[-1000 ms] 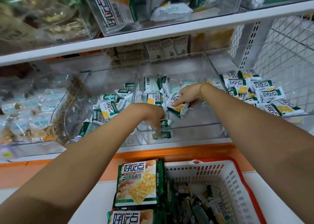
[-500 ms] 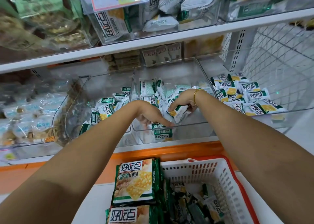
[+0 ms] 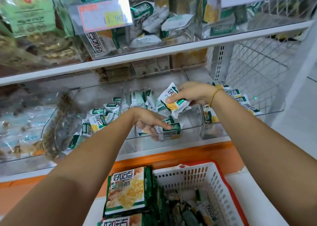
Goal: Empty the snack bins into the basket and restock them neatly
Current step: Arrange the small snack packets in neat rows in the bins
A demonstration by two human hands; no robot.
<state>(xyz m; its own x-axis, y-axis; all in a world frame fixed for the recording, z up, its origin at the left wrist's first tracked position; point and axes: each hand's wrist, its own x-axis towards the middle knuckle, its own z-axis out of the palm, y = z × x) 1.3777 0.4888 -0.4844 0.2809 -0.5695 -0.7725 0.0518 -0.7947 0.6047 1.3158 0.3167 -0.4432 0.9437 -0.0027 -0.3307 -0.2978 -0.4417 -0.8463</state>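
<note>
**Both hands loaded in the middle bin**

Left hand (image 3: 148, 122): closed round a clutch of small white-and-green foil snack packets (image 3: 172, 132). Index finger lies across the top one, the other fingers are curled underneath. The clutch sits low, just inside the front wall of the clear rectangular plastic bin (image 3: 190, 134).

Right hand (image 3: 193, 92): thumb on top and fingers below, pinching a white-and-green foil packet with a yellow cracker print (image 3: 169, 93). I can't tell whether it's one packet or two stacked. It's lifted off the bin floor, above the left-hand grip and beyond it. A gold bead bracelet (image 3: 214, 95) is on that wrist.

Around the grips:
- Behind the left hand and below the right, loose packets of the same kind (image 3: 139, 97) are piled at the back of the same bin.
- Outboard of the left hand, a neighbouring clear bin (image 3: 72, 105) holds more of them (image 3: 97, 121).
- Outboard of the right wrist, a third clear bin holds another heap (image 3: 240, 97).
- Below both forearms, nearer to me, is the white slotted plastic basket with a red rim (image 3: 202, 176). Big green-and-white cracker packs (image 3: 127, 189) stand at its left end, with small packets in the bottom (blurred, can't count them).
- Above both hands, a white shelf board (image 3: 154, 53) carries another clear bin with a price label (image 3: 104, 14).
</note>
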